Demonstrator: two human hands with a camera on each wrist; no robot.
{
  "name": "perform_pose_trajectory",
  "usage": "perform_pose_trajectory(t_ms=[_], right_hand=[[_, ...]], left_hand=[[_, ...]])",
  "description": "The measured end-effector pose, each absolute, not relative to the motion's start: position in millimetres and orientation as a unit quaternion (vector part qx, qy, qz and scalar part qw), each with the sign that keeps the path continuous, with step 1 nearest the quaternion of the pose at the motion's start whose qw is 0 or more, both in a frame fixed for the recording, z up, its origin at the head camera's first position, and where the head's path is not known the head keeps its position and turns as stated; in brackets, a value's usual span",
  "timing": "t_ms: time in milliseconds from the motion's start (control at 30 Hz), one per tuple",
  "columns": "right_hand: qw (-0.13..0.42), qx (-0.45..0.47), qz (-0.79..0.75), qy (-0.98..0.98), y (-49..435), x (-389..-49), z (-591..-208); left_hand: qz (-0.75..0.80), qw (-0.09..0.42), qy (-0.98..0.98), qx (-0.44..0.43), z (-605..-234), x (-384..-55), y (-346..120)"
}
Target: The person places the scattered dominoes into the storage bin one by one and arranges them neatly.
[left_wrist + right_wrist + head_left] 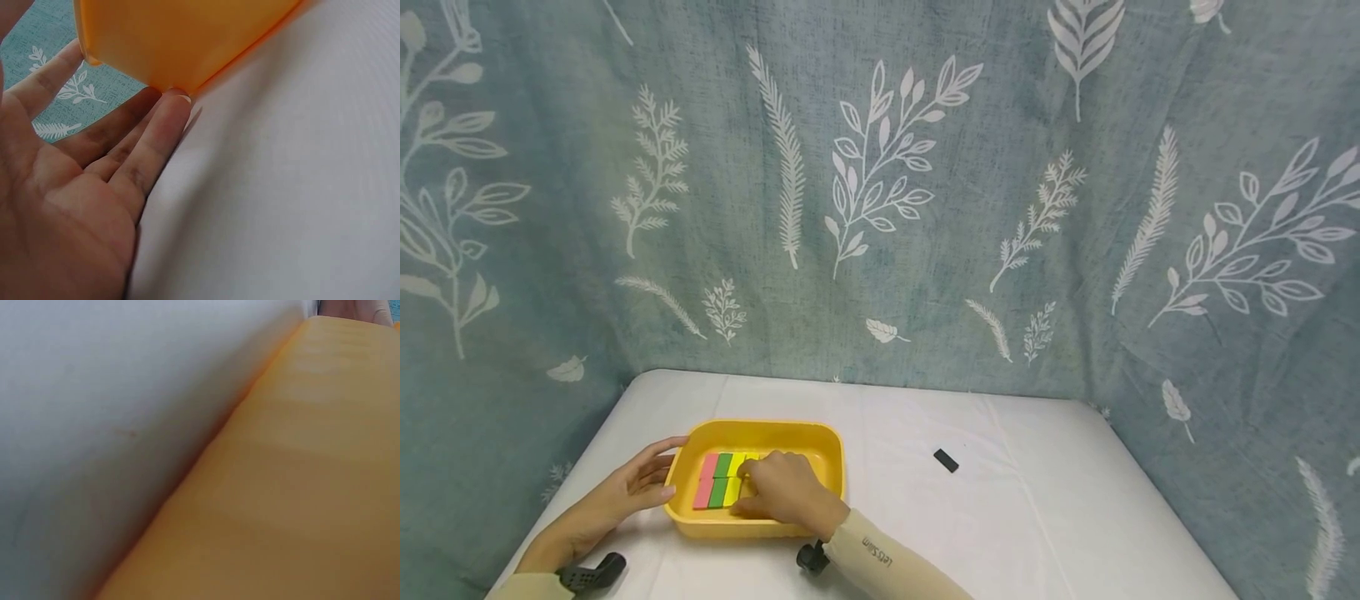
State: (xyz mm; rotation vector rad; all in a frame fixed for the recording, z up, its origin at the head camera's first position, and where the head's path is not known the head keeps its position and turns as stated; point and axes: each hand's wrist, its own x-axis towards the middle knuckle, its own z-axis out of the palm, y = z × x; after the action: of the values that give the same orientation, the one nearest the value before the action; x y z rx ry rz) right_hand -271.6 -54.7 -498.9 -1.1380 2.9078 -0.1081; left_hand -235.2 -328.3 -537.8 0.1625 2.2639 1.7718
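A yellow-orange plastic tray (782, 432) holds thin rectangular blocks laid side by side in two rows. From the left come pink blocks (702, 493), green blocks (718, 492) and yellow blocks (732, 492). My right hand (793, 492) reaches in over the tray's near wall, its curled thumb and forefinger pinching a yellow block that the hand mostly hides. At the tray's left end, my left hand (628, 492) touches the wall from outside with extended fingers. The left wrist view shows those fingertips (172, 115) against the tray's lower edge.
A small black block (946, 460) lies alone on the white-covered table (910, 500), right of the tray. Behind and on both sides hangs a blue-green curtain (925, 317) with a white leaf pattern.
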Motion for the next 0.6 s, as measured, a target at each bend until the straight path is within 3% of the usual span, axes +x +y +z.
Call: perform_pose_trajectory(t_ms=[300, 600], right_hand=[[-0.027, -0.374, -0.031, 0.926, -47.1, -272.6, -496.6], [-0.016, -0.383, -0.107, 0.918, -28.1, -284.2, -476.2]], left_hand=[[0.611, 0.132, 0.778, 0.06, -537.6, -234.9, -325.8], [0.608, 0.133, 0.78, 0.063, -537.6, -234.6, -328.2]])
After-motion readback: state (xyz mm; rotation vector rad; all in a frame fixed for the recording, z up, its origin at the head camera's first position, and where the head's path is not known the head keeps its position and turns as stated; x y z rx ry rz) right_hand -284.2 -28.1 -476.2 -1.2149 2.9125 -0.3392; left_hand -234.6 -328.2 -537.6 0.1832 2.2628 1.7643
